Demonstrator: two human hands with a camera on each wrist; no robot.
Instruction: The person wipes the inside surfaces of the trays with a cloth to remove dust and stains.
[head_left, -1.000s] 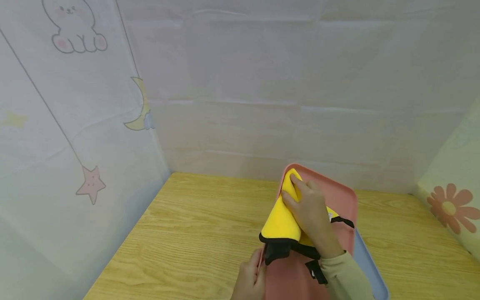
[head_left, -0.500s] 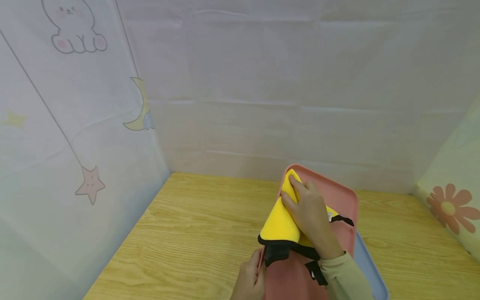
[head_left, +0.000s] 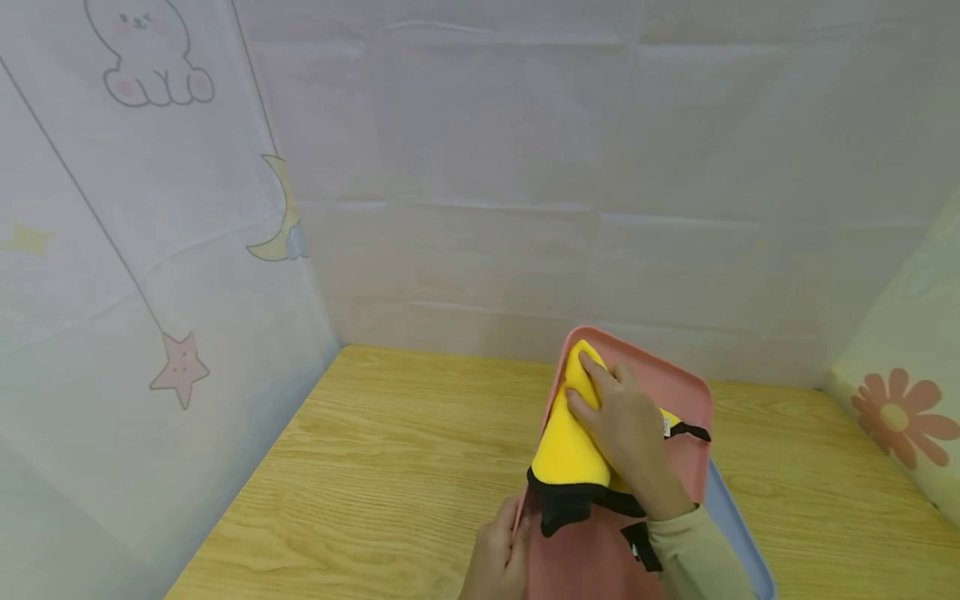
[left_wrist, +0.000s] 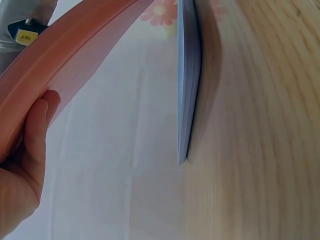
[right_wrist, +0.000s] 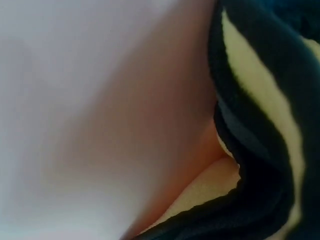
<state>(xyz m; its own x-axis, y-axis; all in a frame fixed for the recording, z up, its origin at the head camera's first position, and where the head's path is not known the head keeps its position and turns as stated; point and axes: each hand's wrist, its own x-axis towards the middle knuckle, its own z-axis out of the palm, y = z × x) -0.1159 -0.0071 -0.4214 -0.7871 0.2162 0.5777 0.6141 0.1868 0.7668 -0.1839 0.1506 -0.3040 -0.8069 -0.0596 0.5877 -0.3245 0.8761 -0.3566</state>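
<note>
A pink tray [head_left: 600,550] is held up, tilted, by my left hand [head_left: 497,554], whose fingers curl round its left edge. In the left wrist view, this hand [left_wrist: 30,160] grips the tray's rim, above the tabletop. My right hand [head_left: 618,417] holds a bunched yellow cloth [head_left: 570,450] with black edging against the tray's inner face, along the left side near the far corner. Loose black-edged folds hang below the hand. The right wrist view shows the cloth's dark edging [right_wrist: 265,165] close up; a pale blur covers much of that view, and the fingers are hidden there.
A blue tray [head_left: 738,533] lies on the wooden table [head_left: 375,467], partly beneath the raised pink one. The left wrist view shows the blue tray [left_wrist: 189,85] edge-on. A pale printed backdrop [head_left: 480,208] stands behind the table and at both sides.
The right hand and the cloth have shifted slightly right and down along the pink tray. The left hand keeps its grip in nearly the same place.
</note>
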